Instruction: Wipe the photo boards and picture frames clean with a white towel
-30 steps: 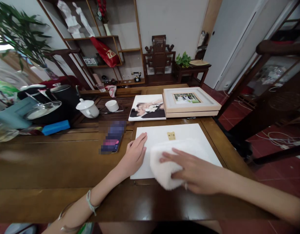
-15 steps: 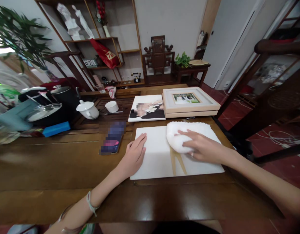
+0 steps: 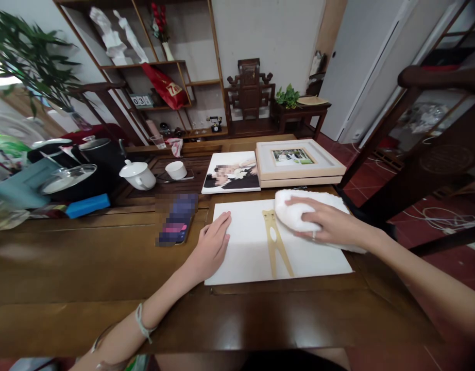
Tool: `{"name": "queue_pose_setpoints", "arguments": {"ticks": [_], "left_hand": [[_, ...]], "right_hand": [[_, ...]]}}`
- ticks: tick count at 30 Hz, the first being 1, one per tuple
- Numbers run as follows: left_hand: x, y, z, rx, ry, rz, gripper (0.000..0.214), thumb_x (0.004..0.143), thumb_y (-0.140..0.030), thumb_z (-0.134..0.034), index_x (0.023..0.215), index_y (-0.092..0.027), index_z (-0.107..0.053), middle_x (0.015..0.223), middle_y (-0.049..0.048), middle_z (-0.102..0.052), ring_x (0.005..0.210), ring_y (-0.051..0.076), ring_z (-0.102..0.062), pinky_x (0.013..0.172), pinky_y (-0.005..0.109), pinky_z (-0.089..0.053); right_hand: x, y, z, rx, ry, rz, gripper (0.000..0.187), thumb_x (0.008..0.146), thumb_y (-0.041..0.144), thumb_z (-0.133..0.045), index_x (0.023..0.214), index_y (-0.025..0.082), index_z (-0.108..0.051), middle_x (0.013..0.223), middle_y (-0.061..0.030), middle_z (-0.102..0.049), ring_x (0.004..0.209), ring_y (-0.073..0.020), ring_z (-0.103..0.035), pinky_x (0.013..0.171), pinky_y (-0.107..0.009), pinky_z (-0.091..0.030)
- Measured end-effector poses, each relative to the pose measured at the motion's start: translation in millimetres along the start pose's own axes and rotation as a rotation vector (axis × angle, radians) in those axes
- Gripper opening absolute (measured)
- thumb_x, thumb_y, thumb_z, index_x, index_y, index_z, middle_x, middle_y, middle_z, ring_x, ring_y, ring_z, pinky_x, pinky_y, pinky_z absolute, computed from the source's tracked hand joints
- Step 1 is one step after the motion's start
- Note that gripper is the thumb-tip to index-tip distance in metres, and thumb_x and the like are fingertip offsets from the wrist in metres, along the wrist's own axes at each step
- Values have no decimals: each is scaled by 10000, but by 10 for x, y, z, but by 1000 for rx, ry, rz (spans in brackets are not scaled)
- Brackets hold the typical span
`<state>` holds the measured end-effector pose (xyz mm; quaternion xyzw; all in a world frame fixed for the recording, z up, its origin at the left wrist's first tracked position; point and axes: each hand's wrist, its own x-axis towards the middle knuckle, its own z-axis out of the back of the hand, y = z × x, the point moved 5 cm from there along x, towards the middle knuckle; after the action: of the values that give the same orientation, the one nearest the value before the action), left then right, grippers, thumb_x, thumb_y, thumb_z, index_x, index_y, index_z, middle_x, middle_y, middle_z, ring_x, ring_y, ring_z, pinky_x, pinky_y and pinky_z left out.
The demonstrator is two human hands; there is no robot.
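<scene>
head | left hand (image 3: 214,246) flat on board (image 3: 247,252) | right hand (image 3: 332,221) clutching cloth (image 3: 291,214), shifted rightward

The right hand (image 3: 326,222) has carried the white cloth (image 3: 293,210) from the near middle of the white panel (image 3: 241,245), where it was a second ago, to the panel's far right part, with some cloth now past its right edge. The tan stand piece (image 3: 269,221) on the panel, partly covered in both earlier views, now shows from top to legs.
</scene>
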<state>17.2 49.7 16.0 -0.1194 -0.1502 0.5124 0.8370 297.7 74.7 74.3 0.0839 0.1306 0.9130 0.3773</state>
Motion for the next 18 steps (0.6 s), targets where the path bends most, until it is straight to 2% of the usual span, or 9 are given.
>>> {"name": "queue_pose_setpoints", "arguments": {"ticks": [2, 5, 8, 13, 15, 18], "left_hand": [[2, -3, 1, -1, 10, 8, 488, 1017, -275, -227, 1495, -186, -266, 1555, 162, -316, 1451, 256, -261, 1110, 472, -265], [3, -6, 2, -3, 19, 20, 486, 1017, -280, -216, 1487, -172, -277, 1558, 161, -309, 1458, 249, -245, 1119, 466, -254], [3, -10, 3, -5, 12, 20, 481, 1017, -279, -222, 1482, -177, -288, 1555, 156, -318, 1458, 248, -246, 1121, 459, -256], [3, 3, -18, -7, 27, 31, 480, 1020, -280, -218, 1484, -168, -275, 1567, 155, -293, 1462, 245, -234, 1132, 469, -236], [1, 9, -26, -7, 34, 34, 480, 1022, -280, -210, 1482, -158, -273, 1571, 156, -284, 1466, 240, -222, 1134, 476, -230], [-2, 11, -28, 0, 36, 36, 479, 1022, -277, -205, 1474, -136, -281, 1570, 161, -283, 1466, 235, -217, 1134, 477, -234]], "right_hand": [[103, -75, -12, -36, -24, 19, 158, 752, 98, -540, 801, 172, -671, 1518, -90, -386, 1441, -300, -241, 1126, -475, -314], [73, -21, -61, -58, 56, 9, 167, 712, 71, -543, 763, 175, -663, 1463, -127, -457, 1428, -314, -272, 1142, -531, -271], [-169, 253, -81, -28, 133, 48, 184, 661, 44, -537, 703, 191, -639, 1420, -91, -515, 1418, -318, -293, 1155, -545, -253], [-614, 731, 8, 108, 210, 90, 375, 595, -4, -486, 827, 235, -659, 1395, -20, -547, 1405, -263, -328, 1143, -476, -330], [-645, 758, 29, 146, 300, 61, 350, 620, 18, -491, 842, 229, -662, 1367, -35, -573, 1394, -266, -347, 1123, -462, -360], [-500, 574, 47, 165, 357, -27, 213, 660, 107, -554, 818, 200, -662, 1363, -82, -574, 1376, -317, -372, 1111, -481, -356]]}}
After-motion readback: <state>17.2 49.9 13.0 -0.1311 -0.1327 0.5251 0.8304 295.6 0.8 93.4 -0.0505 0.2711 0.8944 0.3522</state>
